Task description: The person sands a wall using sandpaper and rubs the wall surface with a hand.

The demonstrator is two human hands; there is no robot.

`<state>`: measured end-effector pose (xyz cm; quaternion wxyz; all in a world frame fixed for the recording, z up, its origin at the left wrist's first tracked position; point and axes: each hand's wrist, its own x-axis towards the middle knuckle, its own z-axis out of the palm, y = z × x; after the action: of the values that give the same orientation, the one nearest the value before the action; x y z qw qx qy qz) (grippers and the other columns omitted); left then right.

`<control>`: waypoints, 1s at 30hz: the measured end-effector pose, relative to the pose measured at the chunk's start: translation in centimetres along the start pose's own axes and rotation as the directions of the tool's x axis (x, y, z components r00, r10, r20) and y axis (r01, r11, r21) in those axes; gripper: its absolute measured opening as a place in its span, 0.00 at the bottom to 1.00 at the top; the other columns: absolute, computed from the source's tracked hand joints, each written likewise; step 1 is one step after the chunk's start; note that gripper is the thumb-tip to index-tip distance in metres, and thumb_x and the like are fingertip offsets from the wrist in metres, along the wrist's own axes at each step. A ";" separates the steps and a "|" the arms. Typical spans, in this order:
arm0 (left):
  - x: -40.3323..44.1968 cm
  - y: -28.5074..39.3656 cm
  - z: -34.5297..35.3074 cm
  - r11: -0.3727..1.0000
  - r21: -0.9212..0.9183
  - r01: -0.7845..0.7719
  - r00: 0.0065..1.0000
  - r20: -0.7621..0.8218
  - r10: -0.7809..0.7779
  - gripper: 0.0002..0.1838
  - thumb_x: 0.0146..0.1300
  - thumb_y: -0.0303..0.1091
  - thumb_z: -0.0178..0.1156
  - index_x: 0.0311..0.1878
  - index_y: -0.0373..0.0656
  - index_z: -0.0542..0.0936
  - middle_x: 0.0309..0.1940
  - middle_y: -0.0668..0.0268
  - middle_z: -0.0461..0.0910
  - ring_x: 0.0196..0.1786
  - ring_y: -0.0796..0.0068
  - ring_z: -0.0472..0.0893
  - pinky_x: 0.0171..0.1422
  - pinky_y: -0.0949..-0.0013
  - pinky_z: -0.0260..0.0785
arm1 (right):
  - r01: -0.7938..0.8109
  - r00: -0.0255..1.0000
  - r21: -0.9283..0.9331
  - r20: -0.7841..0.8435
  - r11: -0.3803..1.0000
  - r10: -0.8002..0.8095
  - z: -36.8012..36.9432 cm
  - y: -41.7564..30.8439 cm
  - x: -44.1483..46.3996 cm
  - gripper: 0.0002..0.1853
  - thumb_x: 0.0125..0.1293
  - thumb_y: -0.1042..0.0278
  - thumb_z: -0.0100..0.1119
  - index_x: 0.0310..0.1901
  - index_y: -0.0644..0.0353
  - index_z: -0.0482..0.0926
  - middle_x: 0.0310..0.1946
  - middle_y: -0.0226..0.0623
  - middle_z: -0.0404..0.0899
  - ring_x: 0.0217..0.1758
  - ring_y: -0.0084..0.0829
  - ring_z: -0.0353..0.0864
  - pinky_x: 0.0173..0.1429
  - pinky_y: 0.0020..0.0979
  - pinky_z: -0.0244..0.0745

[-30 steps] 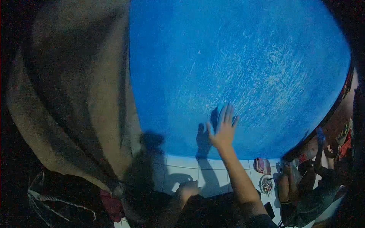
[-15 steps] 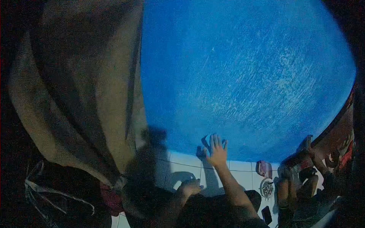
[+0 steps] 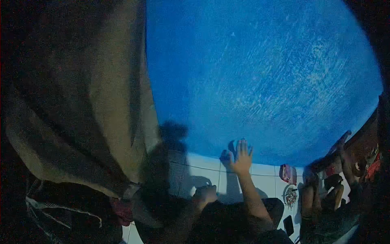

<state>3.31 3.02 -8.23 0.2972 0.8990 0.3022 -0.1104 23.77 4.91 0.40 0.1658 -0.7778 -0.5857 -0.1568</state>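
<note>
R hand (image 3: 242, 160): palm down at near edge of blue sheet (image 3: 219, 97), fingers straight + slightly spread, pointing away from wearer, thumb out to L. Sm. bluish thing (image 3: 243, 139) peeks out at the fingertips, mostly hidden; can't ID it. Dark shadow of hand/arm falls just L of it, on sheet + tiles.

L hand (image 3: 207, 193): off the sheet, low over wearer's dark-clad lap, fingers curled in. Too dim to see inside, so can't tell if it's pinching anything.

Sheet fills most of upper ctr + R of view, curved rim, near edge over white tile floor (image 3: 266, 170). Pale streaks (image 3: 321, 75) run diag. across it, densest upper R; L strip + near edge look more solid blue. Material unclear.

L side: big grey-brown cloth (image 3: 109, 101) hanging in folds, meets sheet's L edge. Maroon cloth (image 3: 121, 212) near its bottom end, pale cords (image 3: 67, 213) further L.

R of R arm, on tiles: pinkish packet (image 3: 287, 174) near sheet edge, round dish (image 3: 290, 197) w/ sm. bits just below, dark flat phone-like item (image 3: 288, 225) lower down.

Far R: at least 1 other person (image 3: 310, 199) sitting by the sheet, 1 arm up to its R rim; hand too dark to read.
</note>
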 end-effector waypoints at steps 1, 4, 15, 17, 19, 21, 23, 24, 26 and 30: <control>-0.4 -0.1 0.5 1.000 0.006 -0.023 0.998 -0.062 0.023 0.23 0.65 0.47 0.54 0.48 0.33 0.78 0.41 0.50 0.83 0.46 0.52 0.84 0.50 0.50 0.77 | -0.047 0.998 -0.005 0.035 0.999 0.048 -0.3 1.2 -0.6 0.41 0.72 0.42 0.43 0.72 0.72 0.56 0.73 0.63 0.53 0.78 0.55 0.50 0.78 0.62 0.31; -0.7 0.1 0.9 0.997 0.015 -0.078 0.996 -0.048 0.079 0.25 0.66 0.50 0.54 0.48 0.33 0.78 0.40 0.50 0.83 0.43 0.52 0.84 0.49 0.50 0.77 | -0.210 0.969 -0.013 -0.133 0.978 0.206 0.5 3.6 -1.5 0.42 0.74 0.41 0.39 0.74 0.72 0.49 0.75 0.64 0.45 0.80 0.56 0.41 0.79 0.60 0.27; 0.0 -0.8 0.5 0.994 0.000 -0.106 0.994 0.006 0.106 0.26 0.67 0.52 0.54 0.50 0.34 0.78 0.41 0.50 0.82 0.42 0.52 0.82 0.49 0.50 0.75 | -0.056 0.967 0.467 -0.195 0.883 0.164 -4.2 -10.1 4.9 0.49 0.70 0.40 0.48 0.74 0.75 0.41 0.74 0.73 0.31 0.78 0.70 0.26 0.79 0.57 0.23; -0.5 -1.1 1.0 0.995 0.000 -0.103 0.995 -0.002 0.103 0.26 0.67 0.52 0.54 0.50 0.34 0.78 0.40 0.50 0.81 0.42 0.52 0.82 0.48 0.50 0.75 | -0.122 0.872 0.564 -0.333 0.816 0.360 -3.2 -10.2 6.1 0.51 0.70 0.37 0.46 0.75 0.73 0.37 0.76 0.69 0.29 0.79 0.65 0.25 0.80 0.54 0.24; -0.9 -1.5 1.2 0.994 0.003 -0.106 0.994 -0.016 0.106 0.26 0.68 0.52 0.54 0.50 0.34 0.78 0.40 0.51 0.81 0.42 0.52 0.82 0.48 0.50 0.75 | -0.306 0.609 0.905 -0.053 0.296 0.792 -7.0 -7.7 8.4 0.55 0.70 0.30 0.43 0.75 0.71 0.30 0.77 0.59 0.23 0.82 0.53 0.26 0.81 0.48 0.30; -1.2 -1.3 1.5 0.994 -0.001 -0.110 0.994 -0.021 0.110 0.26 0.68 0.52 0.54 0.50 0.35 0.78 0.40 0.51 0.81 0.42 0.52 0.82 0.48 0.51 0.75 | -0.296 0.443 0.955 0.129 0.009 0.887 -12.0 -5.1 9.6 0.54 0.71 0.30 0.40 0.75 0.68 0.28 0.78 0.54 0.23 0.82 0.46 0.33 0.81 0.45 0.35; -0.7 -1.5 1.3 0.994 -0.003 -0.113 0.993 -0.030 0.113 0.26 0.68 0.52 0.54 0.50 0.35 0.78 0.40 0.51 0.81 0.41 0.52 0.81 0.47 0.51 0.75 | -0.181 0.381 0.983 0.098 -0.030 0.920 -11.3 -1.5 9.9 0.54 0.71 0.30 0.40 0.75 0.67 0.27 0.78 0.54 0.23 0.82 0.47 0.35 0.80 0.46 0.37; -0.7 -1.7 1.6 0.993 -0.006 -0.116 0.993 -0.036 0.115 0.26 0.68 0.52 0.54 0.50 0.35 0.78 0.39 0.51 0.80 0.41 0.53 0.81 0.47 0.51 0.75 | -0.112 0.351 0.993 0.070 -0.033 0.934 -11.3 -0.4 10.3 0.54 0.71 0.30 0.41 0.75 0.67 0.26 0.78 0.54 0.24 0.81 0.47 0.36 0.80 0.46 0.38; -0.2 -1.8 1.9 0.993 -0.011 -0.118 0.992 -0.051 0.117 0.26 0.68 0.52 0.54 0.50 0.35 0.78 0.39 0.51 0.80 0.41 0.53 0.81 0.47 0.51 0.74 | -0.186 0.502 0.958 -0.098 0.217 0.859 -11.0 -4.4 10.7 0.52 0.72 0.35 0.42 0.75 0.69 0.26 0.78 0.57 0.23 0.81 0.48 0.32 0.81 0.46 0.32; -0.4 -2.2 1.1 0.996 -0.007 -0.093 0.995 -0.046 0.092 0.25 0.68 0.53 0.55 0.50 0.36 0.78 0.38 0.51 0.80 0.41 0.53 0.80 0.46 0.51 0.74 | -0.179 0.799 0.688 -0.316 0.703 0.512 -7.7 -11.2 8.7 0.48 0.75 0.46 0.45 0.74 0.75 0.31 0.76 0.64 0.21 0.81 0.55 0.23 0.81 0.47 0.22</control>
<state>1.63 3.60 -10.01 0.2989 0.9130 0.2674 -0.0747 14.93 11.88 11.98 0.5831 -0.7103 -0.3796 -0.1071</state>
